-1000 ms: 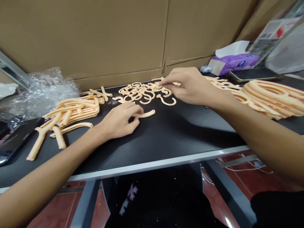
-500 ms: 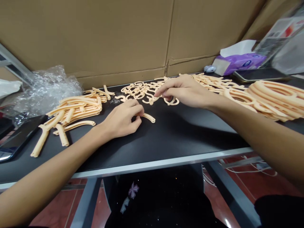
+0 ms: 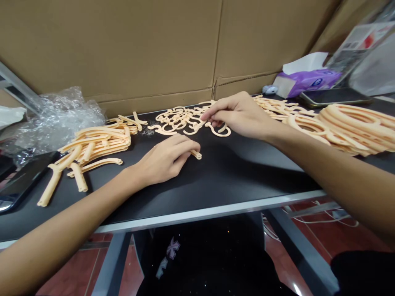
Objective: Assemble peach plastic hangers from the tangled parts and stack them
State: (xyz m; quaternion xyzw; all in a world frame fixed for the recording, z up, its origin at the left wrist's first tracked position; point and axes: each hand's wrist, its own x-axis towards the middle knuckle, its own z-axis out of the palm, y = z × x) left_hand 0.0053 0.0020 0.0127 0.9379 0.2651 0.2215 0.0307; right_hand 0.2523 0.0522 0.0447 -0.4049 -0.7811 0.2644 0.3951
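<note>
**Black table, 2 hands among peach plastic parts**

Cardboard sheets (image 3: 123, 49) wall off the back of a black table (image 3: 216, 181), and we count 2 hands at work on it. Our left hand (image 3: 163, 160) lies with its fingers stretched over 1 short curved piece (image 3: 197, 155) near the table's middle. Only the piece's end shows past the fingertips, and we cannot tell whether the thumb grips it. Our right hand (image 3: 240, 115) is curled, its fingertips pinched together at the edge of a tangle of small hooks (image 3: 177, 119), too many and too knotted to count. We cannot tell whether a hook sits between the fingertips. 1 loose hook (image 3: 219, 132) lies just beside that hand.

On the left sits 1 stack of long curved bars (image 3: 98, 142), with 3 loose bars (image 3: 77, 176) in front of it and 1 crumpled clear plastic bag (image 3: 55, 119) behind. On the right we see 1 stack of large rings (image 3: 354, 123), 1 purple tissue pack (image 3: 308, 78) and 1 phone (image 3: 335, 96).
</note>
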